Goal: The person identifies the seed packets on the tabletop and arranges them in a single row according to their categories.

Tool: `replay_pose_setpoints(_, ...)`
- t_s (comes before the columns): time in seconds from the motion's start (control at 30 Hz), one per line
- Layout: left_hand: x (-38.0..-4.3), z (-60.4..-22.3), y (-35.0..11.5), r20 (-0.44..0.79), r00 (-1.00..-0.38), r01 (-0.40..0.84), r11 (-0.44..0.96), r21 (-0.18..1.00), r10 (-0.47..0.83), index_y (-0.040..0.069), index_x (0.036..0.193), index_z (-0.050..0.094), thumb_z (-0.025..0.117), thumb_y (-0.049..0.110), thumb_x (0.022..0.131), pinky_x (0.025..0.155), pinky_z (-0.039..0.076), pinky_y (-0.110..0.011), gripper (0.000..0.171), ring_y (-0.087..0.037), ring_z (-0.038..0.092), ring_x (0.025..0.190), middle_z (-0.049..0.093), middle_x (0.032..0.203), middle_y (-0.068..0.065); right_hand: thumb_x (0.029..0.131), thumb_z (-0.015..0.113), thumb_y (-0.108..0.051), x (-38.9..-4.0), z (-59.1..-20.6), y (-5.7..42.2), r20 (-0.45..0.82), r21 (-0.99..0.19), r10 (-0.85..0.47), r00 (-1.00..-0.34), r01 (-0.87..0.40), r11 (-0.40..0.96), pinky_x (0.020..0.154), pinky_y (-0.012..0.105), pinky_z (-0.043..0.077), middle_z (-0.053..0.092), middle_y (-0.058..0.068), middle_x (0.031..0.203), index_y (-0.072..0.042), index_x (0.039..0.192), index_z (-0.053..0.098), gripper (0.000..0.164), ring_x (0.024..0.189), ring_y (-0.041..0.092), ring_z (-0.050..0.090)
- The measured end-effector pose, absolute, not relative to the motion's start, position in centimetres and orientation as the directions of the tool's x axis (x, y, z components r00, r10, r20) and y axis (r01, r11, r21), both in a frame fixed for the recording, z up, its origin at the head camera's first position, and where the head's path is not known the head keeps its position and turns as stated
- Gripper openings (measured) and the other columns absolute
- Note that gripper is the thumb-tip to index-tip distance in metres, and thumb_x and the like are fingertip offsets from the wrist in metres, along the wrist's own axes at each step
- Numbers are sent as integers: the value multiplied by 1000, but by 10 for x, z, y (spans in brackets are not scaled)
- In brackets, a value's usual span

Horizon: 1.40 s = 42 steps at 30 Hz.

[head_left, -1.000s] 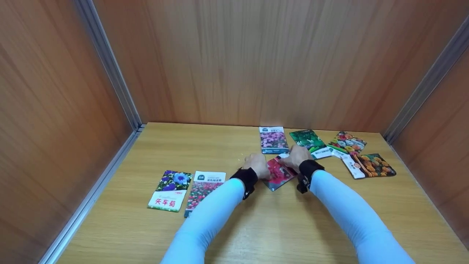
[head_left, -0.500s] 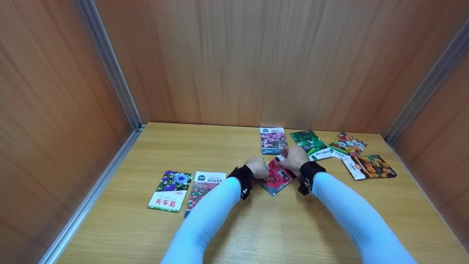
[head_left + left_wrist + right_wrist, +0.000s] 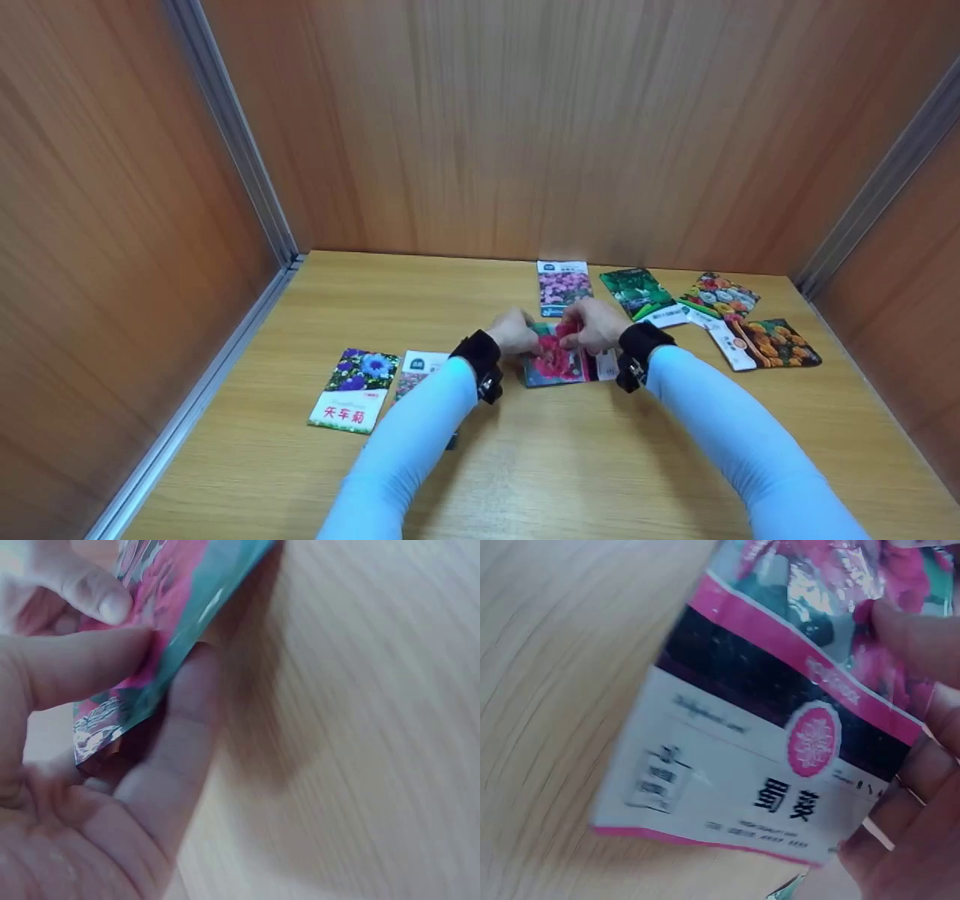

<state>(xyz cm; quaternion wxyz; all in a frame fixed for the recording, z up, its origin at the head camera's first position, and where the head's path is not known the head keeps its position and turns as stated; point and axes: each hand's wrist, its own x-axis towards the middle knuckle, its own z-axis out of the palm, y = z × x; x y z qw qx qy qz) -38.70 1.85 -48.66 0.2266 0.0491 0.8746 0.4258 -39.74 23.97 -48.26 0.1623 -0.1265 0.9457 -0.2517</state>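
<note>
A glossy seed packet with pink-red flowers (image 3: 553, 362) is held between both hands over the middle of the table, its white label end pointing right in the head view. My left hand (image 3: 513, 332) pinches its left edge, thumb on the picture and fingers underneath, as the left wrist view shows. With thumb on top and fingers behind, my right hand (image 3: 595, 325) grips the packet's far edge. In the right wrist view the white label (image 3: 727, 757) with dark print and a pink round emblem faces up. Just behind the hands lies a packet with purple-pink flowers (image 3: 564, 289).
At the left lie a blue-flower packet (image 3: 354, 390) and a pink-flower packet (image 3: 414, 369), the second partly under my left forearm. To the right are a green packet (image 3: 636, 291), a mixed-flower packet (image 3: 721, 294) and an orange-flower packet (image 3: 780, 345). Wooden panels (image 3: 480, 127) enclose the table.
The pink-red flower packet has turned clockwise in the hands, its white end swinging from the back round to the right. The left hand has shifted slightly left; the other packets keep their places.
</note>
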Motion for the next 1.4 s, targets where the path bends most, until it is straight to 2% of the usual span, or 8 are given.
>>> replay_pose_setpoints(0.13, -393, -488, 13, -345, -916, -231, 432, 872, 206, 1, 130, 72, 90, 11, 93, 105, 63, -39, 42, -21, 71, 108, 75, 120, -9, 102, 86, -26, -397, -479, 249, -215, -632, -275, -937, -81, 770, 75, 28, 49, 67, 0, 97, -15, 110, 78, 16, 86, 17, 62)
replay_pose_setpoints(0.3, -395, -488, 10, -372, -892, -355, 110, 928, 256, 2, 128, 73, 86, 14, 99, 98, 68, -37, 34, -18, 79, 89, 84, 111, -12, 105, 82, -29, -399, -479, 253, -223, -829, -143, -964, 110, 549, 76, 24, 50, 72, -7, 94, -13, 113, 73, 20, 86, 12, 65)
replay_pose_setpoints(0.47, -391, -488, 16, -391, -860, -409, 17, 913, 327, 2, 129, 76, 82, 16, 103, 89, 70, -33, 30, -20, 81, 90, 86, 115, -14, 109, 77, -28, -401, -481, 245, -248, -919, 13, -969, 239, 313, 73, 20, 57, 76, -6, 95, -10, 121, 69, 22, 85, 9, 71)
replay_pose_setpoints(0.7, -389, -481, 11, -413, -861, -378, 169, 910, 297, 4, 123, 82, 84, 20, 103, 101, 68, -39, 26, -17, 79, 92, 86, 113, -10, 108, 78, -31, -393, -482, 229, -277, -904, 61, -959, 282, 322, 75, 20, 53, 74, -4, 97, -9, 124, 74, 28, 88, 12, 68)
replay_pose_setpoints(0.87, -389, -476, -16, -419, -852, -299, 366, 881, 313, 6, 107, 82, 87, 22, 100, 82, 70, -33, 17, -15, 76, 77, 83, 102, -7, 106, 80, -32, -382, -487, 229, -313, -877, 56, -948, 311, 367, 74, 24, 56, 77, -3, 98, -15, 103, 77, 18, 86, 13, 68)
replay_pose_setpoints(1.0, -384, -477, -36, -427, -837, -246, 460, 853, 344, 9, 91, 77, 84, 15, 102, 64, 66, -26, 15, -12, 72, 63, 80, 89, -6, 105, 83, -32, -373, -492, 222, -351, -849, 3, -936, 320, 421, 71, 28, 64, 84, 4, 105, -12, 106, 79, 20, 78, 14, 73)
replay_pose_setpoints(1.13, -375, -477, -48, -424, -821, -180, 530, 828, 383, 7, 84, 74, 77, 7, 104, 57, 63, -24, 20, -10, 71, 56, 76, 76, -7, 103, 85, -30, -365, -494, 209, -378, -814, -8, -926, 328, 480, 66, 26, 64, 85, 9, 106, -8, 109, 80, 23, 71, 15, 73)
replay_pose_setpoints(1.4, -357, -471, -62, -465, -782, -61, 692, 719, 415, 4, 81, 78, 80, 9, 102, 49, 57, -20, 22, -9, 66, 50, 73, 63, -3, 101, 87, -33, -347, -496, 195, -444, -741, -88, -892, 310, 595, 56, 22, 60, 84, 4, 86, -14, 88, 78, 25, 59, 11, 72)
